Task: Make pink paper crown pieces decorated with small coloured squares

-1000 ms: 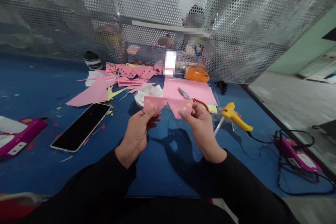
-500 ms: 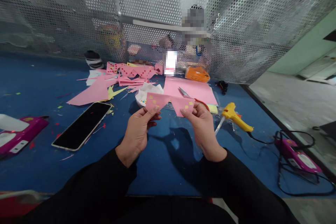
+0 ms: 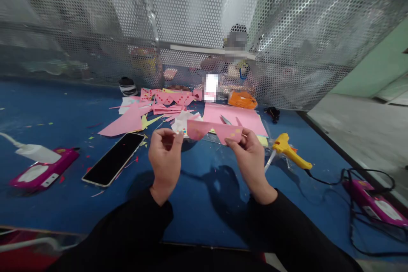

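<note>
A pink paper strip [image 3: 212, 126], notched along its lower edge like a mask and dotted with yellow squares, is held up over the table. My right hand [image 3: 250, 157] pinches its right end between thumb and fingers. Just off the strip's left end, my left hand [image 3: 165, 157] has thumb and fingertips closed together; whatever is between them is too small to tell. Behind the strip sits a bowl lined with white paper [image 3: 184, 120], holding small coloured bits. Scissors [image 3: 225, 120] lie on pink sheets [image 3: 251, 121], partly covered by the strip and hand.
A phone [image 3: 114, 159] and a magenta power strip [image 3: 44, 170] lie left. Right are a yellow glue gun [image 3: 293, 151] and another magenta power strip [image 3: 376, 202] with looped cable. Pink paper cutouts [image 3: 172, 97] and an orange packet [image 3: 242, 99] lie before a perforated metal screen [image 3: 197, 12].
My left hand has come off the strip's left end and shifted slightly left, its fingers pinched. My right hand still holds the strip. The whole view has tilted up and turned slightly left.
</note>
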A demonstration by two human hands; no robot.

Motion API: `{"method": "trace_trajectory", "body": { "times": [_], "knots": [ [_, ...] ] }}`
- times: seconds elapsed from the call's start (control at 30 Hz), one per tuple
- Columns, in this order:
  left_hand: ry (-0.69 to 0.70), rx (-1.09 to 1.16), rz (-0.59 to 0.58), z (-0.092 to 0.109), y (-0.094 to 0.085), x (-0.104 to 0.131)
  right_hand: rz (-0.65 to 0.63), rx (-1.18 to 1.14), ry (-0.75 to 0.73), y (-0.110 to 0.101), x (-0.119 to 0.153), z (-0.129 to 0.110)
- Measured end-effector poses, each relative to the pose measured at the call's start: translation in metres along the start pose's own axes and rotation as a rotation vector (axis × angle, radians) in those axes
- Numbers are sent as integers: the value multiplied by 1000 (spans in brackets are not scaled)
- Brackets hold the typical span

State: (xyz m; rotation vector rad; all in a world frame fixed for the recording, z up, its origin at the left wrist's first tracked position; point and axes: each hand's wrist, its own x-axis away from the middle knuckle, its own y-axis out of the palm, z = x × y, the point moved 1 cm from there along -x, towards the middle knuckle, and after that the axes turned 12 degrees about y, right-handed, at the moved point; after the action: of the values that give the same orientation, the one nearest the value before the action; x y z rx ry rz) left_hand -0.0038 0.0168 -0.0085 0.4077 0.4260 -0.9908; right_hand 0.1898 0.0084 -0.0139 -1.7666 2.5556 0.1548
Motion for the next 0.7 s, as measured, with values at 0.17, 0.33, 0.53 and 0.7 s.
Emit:
{"method": "trace_trajectory", "body": {
  "times": [0.17,0.33,0.53,0.7],
  "knots": [
    [938,-485,-484,20,-3,-4,-106,161,-72,4,8,2],
    [847,-652,-637,21,-5,-17,-78,229,-139,4,10,5],
    [712,-823,-521,47,1,-80,-52,328,-322,8,17,11],
    [613,-1119,-511,33,26,-165,-210,685,-591,18,34,18]
  ]
}}
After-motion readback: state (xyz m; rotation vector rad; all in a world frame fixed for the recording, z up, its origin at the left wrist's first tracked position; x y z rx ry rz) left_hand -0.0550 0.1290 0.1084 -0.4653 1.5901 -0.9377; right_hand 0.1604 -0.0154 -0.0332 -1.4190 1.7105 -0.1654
